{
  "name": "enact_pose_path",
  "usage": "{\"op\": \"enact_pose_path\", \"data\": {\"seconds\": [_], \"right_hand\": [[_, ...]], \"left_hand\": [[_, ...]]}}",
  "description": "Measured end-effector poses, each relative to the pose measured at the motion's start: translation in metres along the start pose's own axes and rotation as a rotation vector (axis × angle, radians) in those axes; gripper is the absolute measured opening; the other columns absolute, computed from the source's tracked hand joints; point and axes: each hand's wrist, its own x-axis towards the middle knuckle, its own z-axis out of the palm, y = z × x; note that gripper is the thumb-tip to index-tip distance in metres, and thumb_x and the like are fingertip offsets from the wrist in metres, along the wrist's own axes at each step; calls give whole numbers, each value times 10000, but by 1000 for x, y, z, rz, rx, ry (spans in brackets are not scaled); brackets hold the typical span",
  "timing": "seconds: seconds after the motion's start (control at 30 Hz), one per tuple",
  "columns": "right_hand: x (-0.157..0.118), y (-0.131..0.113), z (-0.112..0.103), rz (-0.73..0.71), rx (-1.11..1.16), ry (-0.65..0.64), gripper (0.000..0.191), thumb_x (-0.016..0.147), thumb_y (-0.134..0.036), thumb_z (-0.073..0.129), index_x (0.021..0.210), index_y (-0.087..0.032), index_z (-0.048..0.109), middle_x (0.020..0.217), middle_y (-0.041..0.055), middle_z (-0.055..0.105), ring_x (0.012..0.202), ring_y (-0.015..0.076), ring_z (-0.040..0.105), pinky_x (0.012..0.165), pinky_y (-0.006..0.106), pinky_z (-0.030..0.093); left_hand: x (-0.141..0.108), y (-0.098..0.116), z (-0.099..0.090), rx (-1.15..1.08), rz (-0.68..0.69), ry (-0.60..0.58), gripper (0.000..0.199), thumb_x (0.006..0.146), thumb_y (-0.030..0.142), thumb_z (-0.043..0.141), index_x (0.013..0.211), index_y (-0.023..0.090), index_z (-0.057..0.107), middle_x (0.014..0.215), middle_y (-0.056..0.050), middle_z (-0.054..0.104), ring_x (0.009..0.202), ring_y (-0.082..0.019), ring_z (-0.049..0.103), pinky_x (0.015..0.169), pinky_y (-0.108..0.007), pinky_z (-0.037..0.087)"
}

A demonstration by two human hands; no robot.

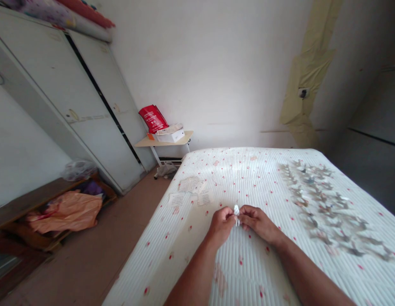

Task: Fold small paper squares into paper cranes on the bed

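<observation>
Forearms [197, 267], left hand [222, 220] and right hand [255, 218] gripping white piece [236, 210], printed papers [204, 198], text unreadable

My left grip [221, 222] and right grip [256, 220] meet, fingertips pinching a small white piece [236, 210] between them, its material too small to tell. Under them spreads a white, ribbed bed cover with red spots [235, 272]. Just beyond my left grip, toward its left, lie thin off-white printed paper sheets [204, 198]. Well to the right of my right grip stand rows of blurred, small greyish pointed shapes [325, 206]. Far beyond my left grip, a pale-topped counter [144, 143] bears a shiny red plastic bag [153, 119] and a white box [172, 136].
</observation>
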Motion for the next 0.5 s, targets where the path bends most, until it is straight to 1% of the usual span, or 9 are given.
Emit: {"op": "enact_pose_path", "data": {"seconds": [0.13, 0.23, 0.37, 0.5], "right_hand": [[1, 2, 4, -37, -1, 50, 252, 771, -398, 547, 680, -165, 510, 496, -58, 447, 446, 70, 374, 454, 200, 279], [3, 3, 6, -63, 15, 72, 252, 779, -395, 534, 689, -160, 520, 515, -53, 461, 453, 69, 384, 459, 199, 292], [3, 1, 6, -43, 35, 46, 254, 751, -396, 562, 676, -155, 533, 555, -37, 503, 469, 73, 424, 478, 203, 329], [1, -1, 7, -38, 18, 35, 247, 741, -388, 556, 655, -158, 535, 568, -33, 508, 462, 73, 414, 466, 206, 317]], "left_hand": [[0, 0, 3, -46, 18, 39, 135, 712, 267, 469, 646, 154, 499, 567, 39, 454, 537, -85, 387, 509, -201, 288], [1, 1, 3, -143, -6, 61, 138, 703, 278, 490, 650, 151, 506, 558, 36, 472, 520, -84, 401, 511, -202, 308], [2, 4, 3, -222, -24, 78, 146, 686, 281, 519, 627, 149, 502, 527, 36, 471, 503, -82, 407, 506, -199, 318], [1, 6, 3, -229, -37, 82, 150, 675, 286, 535, 641, 140, 522, 544, 29, 485, 510, -83, 413, 513, -202, 333]]}}
